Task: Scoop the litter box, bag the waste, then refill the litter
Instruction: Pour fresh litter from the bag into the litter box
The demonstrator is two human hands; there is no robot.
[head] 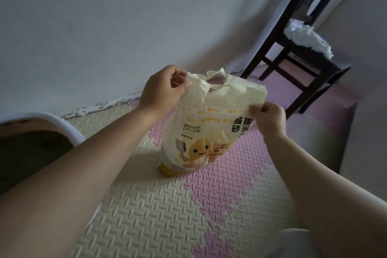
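The cream plastic cat litter bag (206, 125) is held upright on the foam mat (159, 205), torn mouth upward, contents hidden; it is pinched at opposite top edges by left hand (162, 88) and right hand (269, 117).

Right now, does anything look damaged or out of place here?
The litter bag is torn ragged around its handle hole, beside the left hand. Paint flakes along the wall base.
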